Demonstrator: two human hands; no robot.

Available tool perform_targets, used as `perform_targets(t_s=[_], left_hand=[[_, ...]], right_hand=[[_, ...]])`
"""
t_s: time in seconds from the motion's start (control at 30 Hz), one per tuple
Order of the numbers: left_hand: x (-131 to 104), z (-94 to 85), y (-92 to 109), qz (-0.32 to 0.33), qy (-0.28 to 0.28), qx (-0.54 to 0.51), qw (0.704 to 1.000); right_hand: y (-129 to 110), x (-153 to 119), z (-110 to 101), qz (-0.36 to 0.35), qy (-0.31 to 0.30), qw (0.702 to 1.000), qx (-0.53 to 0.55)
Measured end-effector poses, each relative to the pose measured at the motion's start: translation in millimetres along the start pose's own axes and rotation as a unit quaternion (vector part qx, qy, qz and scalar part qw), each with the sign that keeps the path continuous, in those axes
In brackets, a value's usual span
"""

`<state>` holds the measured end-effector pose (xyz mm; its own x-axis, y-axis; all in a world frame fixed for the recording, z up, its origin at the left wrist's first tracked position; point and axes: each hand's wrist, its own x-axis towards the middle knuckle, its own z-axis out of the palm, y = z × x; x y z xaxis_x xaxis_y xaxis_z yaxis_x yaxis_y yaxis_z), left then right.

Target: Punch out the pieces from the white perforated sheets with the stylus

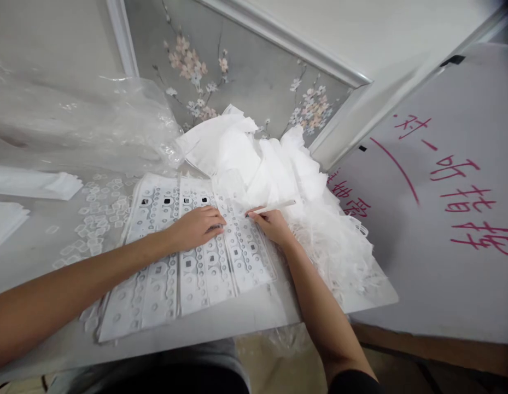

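Observation:
On the table lies a stack of white printed sheets (163, 268) in clear film, with rows of rings, grey shapes and small black squares. My left hand (200, 227) rests palm down on the sheets' middle, its fingers loosely stretched with a slight bend; nothing shows in them. Closed around a slim white pen-like tool (280, 207), my right hand (273, 224) is at the right part of the sheets. The tool's dark tip is near the sheet surface, and its back end points right. Whether it is a pen or a blade cannot be made out.
White crumpled sheets and thin strips (257, 164) are heaped behind and right of my right hand. Small clear cut-out pieces (98, 213) lie scattered at left. Clear plastic wrap (81, 126) and folded white packs (32, 183) lie farther left. A whiteboard (426, 262) with red writing stands right.

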<state>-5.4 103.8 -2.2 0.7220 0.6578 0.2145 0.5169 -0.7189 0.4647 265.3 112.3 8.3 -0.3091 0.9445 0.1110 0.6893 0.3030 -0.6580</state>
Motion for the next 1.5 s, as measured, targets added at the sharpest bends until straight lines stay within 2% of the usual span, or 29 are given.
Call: perform_targets(t_s=[0.13, 0.23, 0.4, 0.57, 0.83, 0.97, 1.1, 1.23, 1.3, 1.37, 1.43, 1.5], left_hand=[[-0.8, 0.4, 0.0, 0.001, 0.001, 0.003, 1.0], [-0.9, 0.3, 0.2, -0.001, 0.001, 0.002, 1.0], [-1.1, -0.1, 0.3, -0.001, -0.001, 0.008, 1.0], [-2.1, 0.7, 1.9, 0.019, 0.001, 0.019, 1.0], [-5.8, 2.4, 4.0, 0.057, -0.047, 0.097, 0.993], [-7.9, 4.5, 2.4, 0.059, -0.041, 0.089, 0.993], [-8.9, 2.5, -0.1, 0.057, -0.05, 0.06, 0.995], [-8.4, -21.4, -7.2, 0.025, -0.098, -0.053, 0.993], [-11.4, -42.2, -13.8, -0.013, -0.085, -0.105, 0.991], [-20.3, -64.5, -22.0, -0.06, -0.028, -0.116, 0.991], [-36.4, -84.5, -31.0, -0.112, 0.029, -0.098, 0.988], [-58.3, -99.3, -39.6, -0.164, 0.045, -0.08, 0.982]], right_hand=[[0.1, -1.0, 1.1, -0.023, -0.001, 0.999, -0.027], [-1.2, -2.7, 1.6, -0.093, 0.002, 0.993, -0.073], [2.7, -3.1, 3.5, -0.213, -0.008, 0.963, -0.167], [14.4, -2.6, 7.5, -0.251, 0.002, 0.949, -0.191], [24.8, -2.9, 18.2, -0.271, 0.027, 0.941, -0.202], [20.9, 2.0, 21.9, -0.216, 0.086, 0.95, -0.209], [9.9, 0.7, 17.8, -0.179, 0.149, 0.963, -0.138], [-17.2, -9.7, 12.1, -0.126, 0.255, 0.959, 0.007], [-37.2, -11.8, 13.3, -0.092, 0.283, 0.952, 0.07], [-59.0, -8.5, 19.7, -0.049, 0.234, 0.965, 0.105], [-80.3, 0.0, 32.7, -0.02, 0.145, 0.983, 0.113], [-100.6, 10.8, 52.4, -0.027, 0.075, 0.99, 0.114]])
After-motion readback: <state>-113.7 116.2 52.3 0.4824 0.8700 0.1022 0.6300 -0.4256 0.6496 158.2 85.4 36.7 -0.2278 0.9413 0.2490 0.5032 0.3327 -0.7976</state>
